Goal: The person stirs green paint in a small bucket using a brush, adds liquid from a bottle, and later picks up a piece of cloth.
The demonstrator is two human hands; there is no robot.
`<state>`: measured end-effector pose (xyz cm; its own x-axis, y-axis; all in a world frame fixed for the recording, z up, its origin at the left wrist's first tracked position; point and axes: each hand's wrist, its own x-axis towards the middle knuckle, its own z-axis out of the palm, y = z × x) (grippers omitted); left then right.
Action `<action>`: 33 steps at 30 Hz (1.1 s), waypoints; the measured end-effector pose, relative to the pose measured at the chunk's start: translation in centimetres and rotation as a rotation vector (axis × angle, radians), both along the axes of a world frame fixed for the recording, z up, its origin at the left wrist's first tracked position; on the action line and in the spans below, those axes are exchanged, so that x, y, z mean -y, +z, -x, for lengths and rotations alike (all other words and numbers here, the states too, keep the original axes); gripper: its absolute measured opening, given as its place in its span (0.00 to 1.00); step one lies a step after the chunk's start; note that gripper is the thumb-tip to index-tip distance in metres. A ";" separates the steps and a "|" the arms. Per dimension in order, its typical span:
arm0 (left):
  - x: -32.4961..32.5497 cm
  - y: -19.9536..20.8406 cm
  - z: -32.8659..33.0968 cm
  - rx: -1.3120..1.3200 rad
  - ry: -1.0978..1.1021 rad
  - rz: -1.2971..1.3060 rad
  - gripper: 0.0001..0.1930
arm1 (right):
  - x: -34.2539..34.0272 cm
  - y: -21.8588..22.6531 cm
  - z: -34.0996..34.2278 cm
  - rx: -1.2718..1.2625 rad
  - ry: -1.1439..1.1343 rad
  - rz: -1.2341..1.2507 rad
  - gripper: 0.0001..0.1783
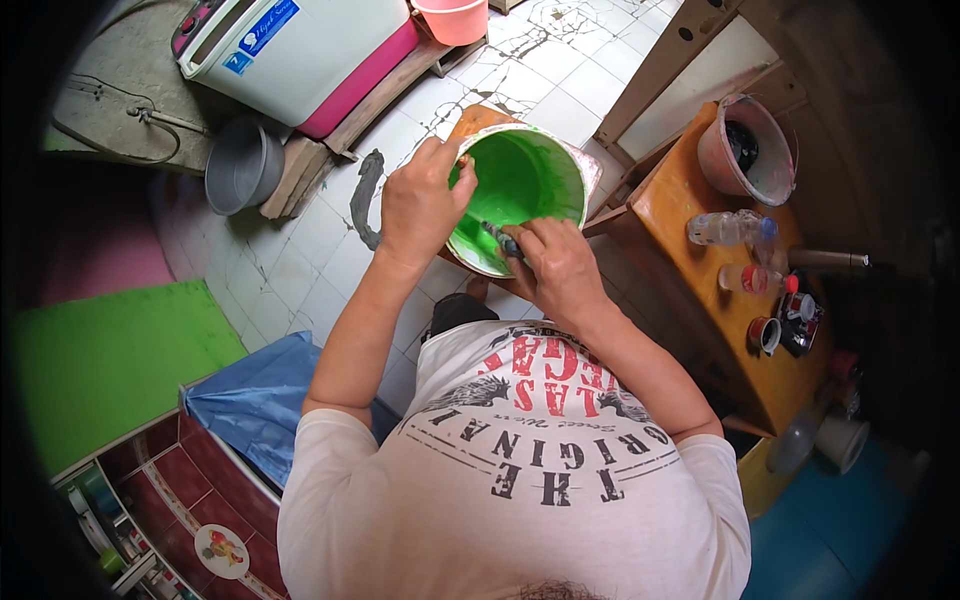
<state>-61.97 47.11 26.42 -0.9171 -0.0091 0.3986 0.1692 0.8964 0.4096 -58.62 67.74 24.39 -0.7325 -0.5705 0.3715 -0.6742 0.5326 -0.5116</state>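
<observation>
A white bucket (pixel 575 175) coated inside with bright green paint is tilted toward me on a small wooden stool (pixel 478 121). My left hand (pixel 422 200) grips the bucket's near-left rim, fingers curled over the edge. My right hand (pixel 555 262) sits at the near rim and is closed on a thin dark stick or brush handle (pixel 499 236) that reaches into the green paint. Both forearms come up from my white printed T-shirt.
A wooden table (pixel 690 210) at the right carries a paint-stained pink bucket (pixel 750 150), plastic bottles (pixel 728 228) and small tins. A grey basin (pixel 243 165) and a white-and-pink appliance (pixel 300 50) stand at the upper left. Blue plastic sheet (pixel 255 395) covers a cabinet at lower left.
</observation>
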 end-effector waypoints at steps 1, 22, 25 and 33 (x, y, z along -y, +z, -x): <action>0.0 -0.1 0.0 -0.004 -0.001 0.005 0.12 | -0.1 0.2 -0.1 0.024 0.031 0.018 0.16; -0.4 0.2 -0.1 -0.070 -0.020 0.010 0.10 | -0.6 0.1 0.1 0.001 0.084 -0.034 0.16; -0.5 0.4 -0.2 -0.046 -0.014 0.015 0.09 | -2.2 0.1 0.9 -0.053 -0.035 -0.072 0.14; -0.6 0.4 -0.1 0.003 0.014 -0.031 0.12 | -2.5 0.6 3.5 -0.142 -0.150 -0.128 0.16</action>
